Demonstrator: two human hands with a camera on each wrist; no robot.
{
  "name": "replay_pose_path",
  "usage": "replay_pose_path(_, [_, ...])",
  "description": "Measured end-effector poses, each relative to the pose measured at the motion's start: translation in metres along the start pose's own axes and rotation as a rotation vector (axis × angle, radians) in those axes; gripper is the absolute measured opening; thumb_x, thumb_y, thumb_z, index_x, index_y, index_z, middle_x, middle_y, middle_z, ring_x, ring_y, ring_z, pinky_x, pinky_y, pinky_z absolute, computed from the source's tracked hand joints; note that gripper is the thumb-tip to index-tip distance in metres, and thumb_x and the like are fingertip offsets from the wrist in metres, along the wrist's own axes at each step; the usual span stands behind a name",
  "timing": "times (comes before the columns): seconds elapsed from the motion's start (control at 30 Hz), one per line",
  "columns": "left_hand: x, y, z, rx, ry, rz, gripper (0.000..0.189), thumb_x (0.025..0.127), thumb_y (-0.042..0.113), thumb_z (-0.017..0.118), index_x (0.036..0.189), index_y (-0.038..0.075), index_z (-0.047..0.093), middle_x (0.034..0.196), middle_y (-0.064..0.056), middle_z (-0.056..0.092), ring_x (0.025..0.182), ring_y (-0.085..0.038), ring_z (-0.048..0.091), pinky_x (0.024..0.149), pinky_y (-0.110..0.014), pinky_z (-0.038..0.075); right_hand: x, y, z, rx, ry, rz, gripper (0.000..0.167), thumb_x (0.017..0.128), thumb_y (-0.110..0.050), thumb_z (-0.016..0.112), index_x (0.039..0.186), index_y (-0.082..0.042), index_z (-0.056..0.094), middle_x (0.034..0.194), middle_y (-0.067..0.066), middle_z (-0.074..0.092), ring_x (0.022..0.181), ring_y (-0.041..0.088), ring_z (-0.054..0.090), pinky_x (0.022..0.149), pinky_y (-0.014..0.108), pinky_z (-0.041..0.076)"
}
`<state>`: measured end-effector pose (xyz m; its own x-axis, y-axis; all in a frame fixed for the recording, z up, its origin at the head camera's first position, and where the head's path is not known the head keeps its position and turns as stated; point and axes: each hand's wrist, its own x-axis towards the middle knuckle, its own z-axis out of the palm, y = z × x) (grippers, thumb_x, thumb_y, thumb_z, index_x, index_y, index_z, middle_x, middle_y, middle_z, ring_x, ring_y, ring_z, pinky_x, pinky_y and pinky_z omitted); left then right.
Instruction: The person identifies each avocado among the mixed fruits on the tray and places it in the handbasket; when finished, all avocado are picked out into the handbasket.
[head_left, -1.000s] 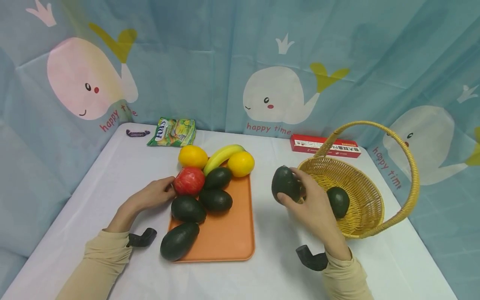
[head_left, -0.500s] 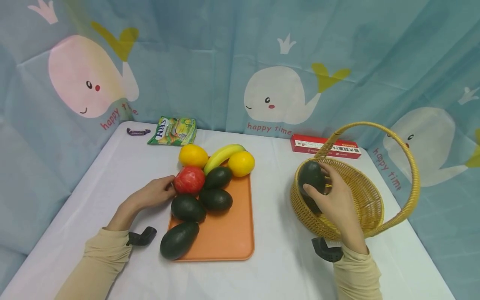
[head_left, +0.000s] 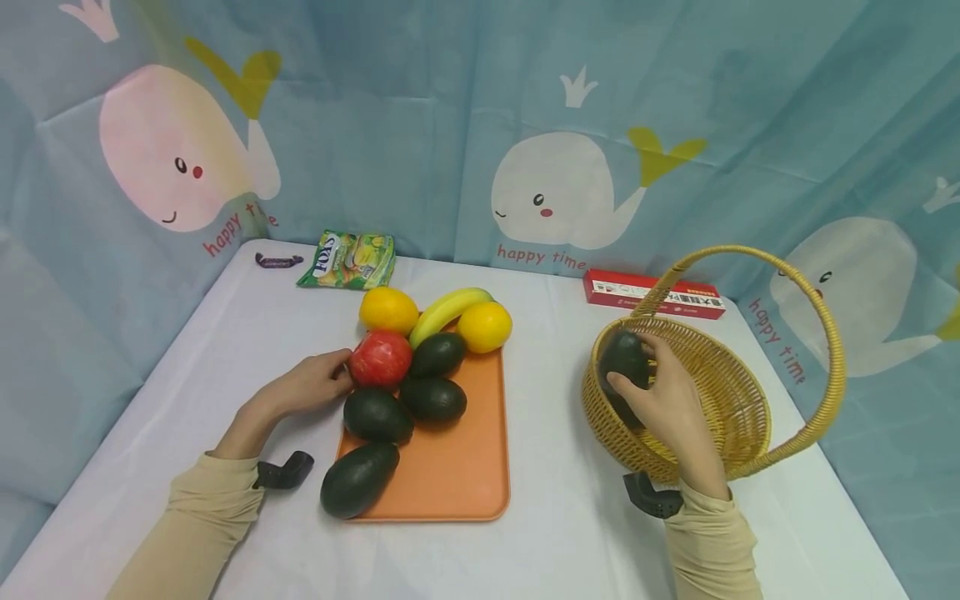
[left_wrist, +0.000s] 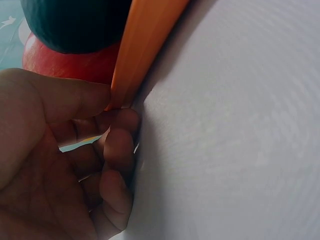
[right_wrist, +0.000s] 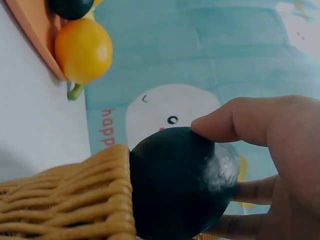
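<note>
In the head view my right hand [head_left: 670, 394] grips a dark green avocado [head_left: 624, 358] just inside the left rim of the wicker basket [head_left: 738, 375]. Thumb and fingers span the avocado [right_wrist: 175, 185] in the right wrist view, where it sits against the woven edge. A dark shape below it is partly hidden, so I cannot tell whether it is another avocado. My left hand [head_left: 309, 387] pinches the left edge of the orange tray [left_wrist: 135, 55], thumb against its rim and fingers curled at the table. Beside that hand lies a red round fruit [head_left: 380, 359].
Several avocados [head_left: 432, 400] lie on the tray [head_left: 457, 492], one overhanging its left edge. A banana [head_left: 452, 310] and two yellow-orange fruits [head_left: 484, 326] sit at its far end. Behind are a green snack bag [head_left: 351, 260], a purple-wrapped candy [head_left: 278, 261] and a red box [head_left: 652, 293].
My right hand has carried the avocado rightward, from beside the basket to inside its left rim, then slightly lower. My left hand has stayed at the tray edge.
</note>
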<state>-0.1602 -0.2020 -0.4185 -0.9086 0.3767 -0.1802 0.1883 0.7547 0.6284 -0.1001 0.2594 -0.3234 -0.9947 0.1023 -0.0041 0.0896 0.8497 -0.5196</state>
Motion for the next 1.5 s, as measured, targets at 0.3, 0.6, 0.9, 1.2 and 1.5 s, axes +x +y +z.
replay_pose_path(0.3, [-0.001, 0.002, -0.001, -0.01, -0.005, -0.013, 0.01, 0.09, 0.014, 0.053, 0.097, 0.006, 0.055, 0.079, -0.003, 0.055, 0.076, -0.017, 0.05, 0.068, -0.03, 0.039, 0.003, 0.005, 0.001, -0.031, -0.041, 0.029, 0.081, 0.088, -0.041, 0.066, 0.151, -0.009, 0.026, 0.148, 0.025, 0.042, 0.124, 0.045, 0.05, 0.094, 0.061, 0.046])
replay_pose_path(0.6, [0.0, 0.002, 0.0, -0.012, -0.003, -0.01, 0.009, 0.09, 0.013, 0.054, 0.096, 0.006, 0.055, 0.078, -0.003, 0.055, 0.075, -0.017, 0.05, 0.068, -0.03, 0.04, 0.002, 0.006, 0.001, -0.095, -0.049, -0.016, 0.075, 0.087, -0.036, 0.067, 0.148, -0.007, 0.033, 0.144, 0.025, 0.043, 0.127, 0.045, 0.047, 0.096, 0.063, 0.043])
replay_pose_path(0.9, [0.0, 0.0, 0.0, -0.008, 0.001, 0.012, 0.008, 0.09, 0.012, 0.054, 0.095, 0.007, 0.054, 0.077, -0.002, 0.054, 0.074, -0.016, 0.049, 0.068, -0.03, 0.039, 0.006, 0.01, 0.005, -0.143, -0.065, -0.016, 0.072, 0.086, -0.032, 0.068, 0.146, -0.008, 0.036, 0.143, 0.025, 0.046, 0.128, 0.047, 0.046, 0.098, 0.066, 0.038])
replay_pose_path(1.2, [-0.001, 0.001, -0.002, -0.005, 0.003, 0.018, 0.007, 0.089, 0.012, 0.054, 0.094, 0.007, 0.054, 0.076, -0.002, 0.053, 0.073, -0.016, 0.049, 0.067, -0.03, 0.038, 0.008, 0.013, 0.009, -0.165, -0.075, -0.003, 0.07, 0.085, -0.032, 0.069, 0.144, -0.006, 0.04, 0.144, 0.026, 0.045, 0.129, 0.045, 0.044, 0.1, 0.066, 0.036])
replay_pose_path(1.5, [-0.002, 0.003, -0.001, -0.022, -0.006, -0.002, 0.01, 0.09, 0.013, 0.054, 0.097, 0.006, 0.055, 0.078, -0.003, 0.055, 0.076, -0.017, 0.05, 0.069, -0.03, 0.04, 0.011, 0.017, 0.014, -0.205, -0.073, -0.03, 0.067, 0.084, -0.031, 0.07, 0.141, -0.004, 0.045, 0.136, 0.024, 0.053, 0.123, 0.044, 0.051, 0.096, 0.061, 0.042])
